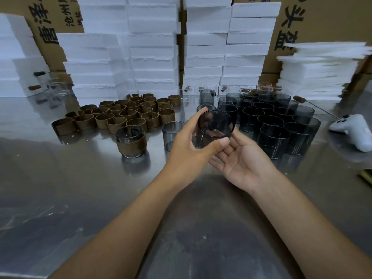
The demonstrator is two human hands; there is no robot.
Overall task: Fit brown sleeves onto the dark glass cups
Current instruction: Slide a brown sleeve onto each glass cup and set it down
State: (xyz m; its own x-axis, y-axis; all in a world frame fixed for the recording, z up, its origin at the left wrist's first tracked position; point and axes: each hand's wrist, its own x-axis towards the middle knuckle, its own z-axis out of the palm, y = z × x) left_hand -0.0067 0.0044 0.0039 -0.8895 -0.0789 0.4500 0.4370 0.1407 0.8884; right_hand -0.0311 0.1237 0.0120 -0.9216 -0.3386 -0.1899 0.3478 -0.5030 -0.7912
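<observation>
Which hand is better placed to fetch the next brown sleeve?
Probably the left hand: the brown sleeves lie on its side. It grips the dark glass cup, so the open right hand beneath should take it first.

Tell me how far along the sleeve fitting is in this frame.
Early. Done: one sleeved cup stands on the metal table. In hand: the left hand grips a bare dark cup, no sleeve on it yet, with the right hand open beneath. Left: a large cluster of bare dark cups on the right and the loose brown sleeves grouped at the left.
</observation>
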